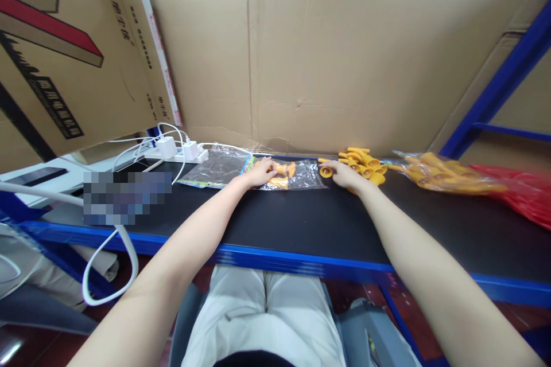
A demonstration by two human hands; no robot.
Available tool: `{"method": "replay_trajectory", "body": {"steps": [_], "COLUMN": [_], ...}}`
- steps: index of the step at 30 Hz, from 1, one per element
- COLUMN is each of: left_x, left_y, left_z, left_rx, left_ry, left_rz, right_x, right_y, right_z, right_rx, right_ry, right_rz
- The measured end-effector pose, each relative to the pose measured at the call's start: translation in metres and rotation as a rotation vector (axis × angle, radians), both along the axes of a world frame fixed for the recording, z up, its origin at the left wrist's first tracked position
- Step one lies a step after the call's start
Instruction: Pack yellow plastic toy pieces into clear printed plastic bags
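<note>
Left hand [261, 172], right hand [343, 175] apart

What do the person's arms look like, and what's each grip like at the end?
The left arm and right arm are long, narrowing to the wrists, with no sleeves, watch, cables or markings in view. The left grip and right grip are ordinary hands without gloves. Any rings would be too small to make out.
</note>
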State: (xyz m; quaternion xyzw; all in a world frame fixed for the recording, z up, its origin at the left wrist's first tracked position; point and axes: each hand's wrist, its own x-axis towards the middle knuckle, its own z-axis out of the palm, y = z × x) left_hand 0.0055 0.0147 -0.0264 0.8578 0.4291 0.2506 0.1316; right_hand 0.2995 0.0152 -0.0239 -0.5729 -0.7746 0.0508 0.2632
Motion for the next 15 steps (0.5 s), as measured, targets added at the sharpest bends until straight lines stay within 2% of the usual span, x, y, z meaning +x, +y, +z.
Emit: {"method": "replay_trajectory", "body": {"steps": [3, 6, 10, 15], "left_x": [0.000, 0.001, 0.001, 0.001], "left_y": [0.000, -0.001, -0.002, -0.002], "left_z": [0.001, 0.002, 0.002, 0.002], "left_rx": [-0.011, -0.014, -0.010, 0.001], "left_ry": [-0.001, 0.000, -0.010, -0.016], "left_rz": [0.005, 0.006, 0.001, 0.011], "right_x": [0.001, 0.000, -0.004, -0.012], "right_y": [0.002, -0.001, -0.010, -0.023], "right_z": [-0.004, -0.001, 0.011, 0.033], "right_rx": [-0.007, 0.024, 0.102, 0.117], "right_ry": [-0.093, -0.230, -0.362, -0.397], "right_rz": [-0.008, -0.024, -0.126, -0.046]}}
